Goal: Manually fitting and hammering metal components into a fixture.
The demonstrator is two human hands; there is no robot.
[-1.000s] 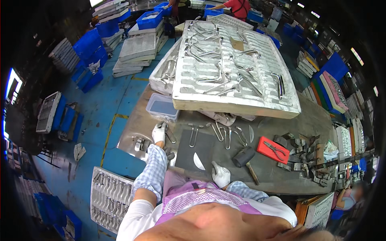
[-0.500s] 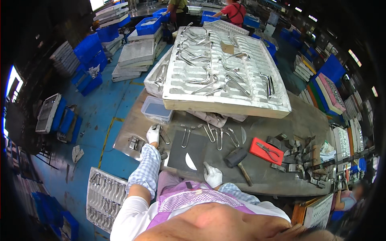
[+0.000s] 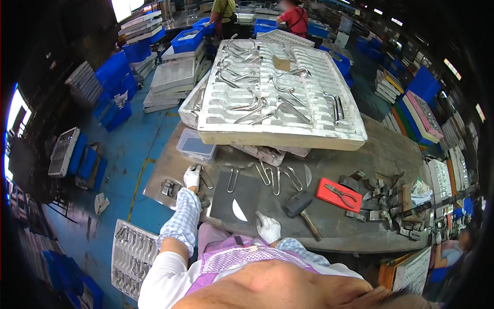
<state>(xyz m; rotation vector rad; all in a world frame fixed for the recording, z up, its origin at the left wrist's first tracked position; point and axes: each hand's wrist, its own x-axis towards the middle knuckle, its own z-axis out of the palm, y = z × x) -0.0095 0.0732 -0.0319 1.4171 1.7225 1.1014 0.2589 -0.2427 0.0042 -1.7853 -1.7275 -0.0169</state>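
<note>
My left hand, in a white glove, is at the table's left part. Its fingers are closed at the top end of a U-shaped metal rod, partly hiding it. My right hand, gloved too, rests on the near edge with its index finger stretched out beside a dark mat; nothing shows in it. A white half-moon piece lies on the mat. One bent metal rod is at the mat's far end, with several more to its right. A black-headed mallet lies right of my right hand.
A large white tray of chromed curved parts is stacked at the table's back. Beside it stands a clear plastic box. Pliers lie on a red case. Metal blocks crowd the right side. Other people work beyond.
The view has shifted slightly, so the tray and table sit a little farther left. My hands stay nearly where they were. The far person in red has drawn an arm in.
</note>
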